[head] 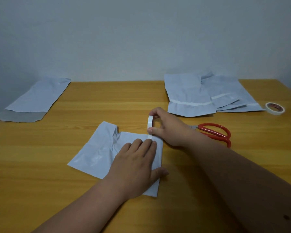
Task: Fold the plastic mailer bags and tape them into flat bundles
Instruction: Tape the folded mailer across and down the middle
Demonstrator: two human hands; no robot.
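Note:
A folded pale mailer bag [99, 152] lies on the wooden table [57, 182] in front of me. My left hand [138, 163] presses flat on its right half, fingers straight, fingertips on the end of a tape strip. My right hand [166, 128] grips a white tape roll [150, 122] held upright just beyond the bag's far right corner. A short strip of tape runs from the roll down onto the bag.
Red-handled scissors [215, 133] lie right of my right hand. A stack of unfolded mailers [200, 95] sits at the back right, with a second tape roll [275, 108] beside it. One more mailer [37, 98] lies at the back left.

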